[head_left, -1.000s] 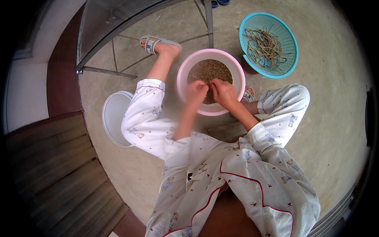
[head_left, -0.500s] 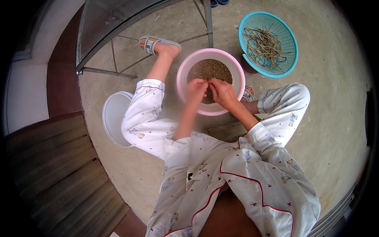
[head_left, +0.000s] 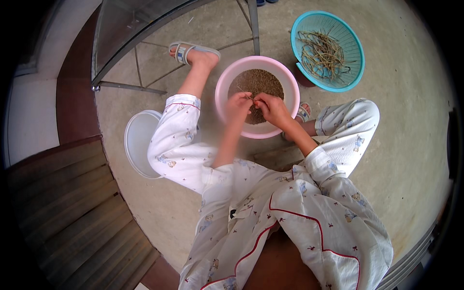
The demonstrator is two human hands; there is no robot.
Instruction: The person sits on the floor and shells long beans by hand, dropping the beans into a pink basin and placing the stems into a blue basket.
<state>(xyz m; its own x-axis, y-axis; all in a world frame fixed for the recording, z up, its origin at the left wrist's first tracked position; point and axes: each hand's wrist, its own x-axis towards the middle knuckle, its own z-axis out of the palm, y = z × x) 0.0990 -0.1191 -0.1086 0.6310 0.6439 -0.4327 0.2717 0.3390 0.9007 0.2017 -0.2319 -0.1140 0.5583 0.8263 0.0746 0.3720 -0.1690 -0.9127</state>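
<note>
partly blurred left hand, thin stalk mostly hidden

No lettering is legible; a blue-and-white mark on the left sandal, toward eleven o'clock, defies reading.

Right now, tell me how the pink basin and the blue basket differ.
The pink basin has smooth walls; the blue basket has slotted ones. The basin holds loose brown bits, the basket long, thin stalks. The left hand and right hand are over the basin; neither is at the basket. Both containers are round.
</note>
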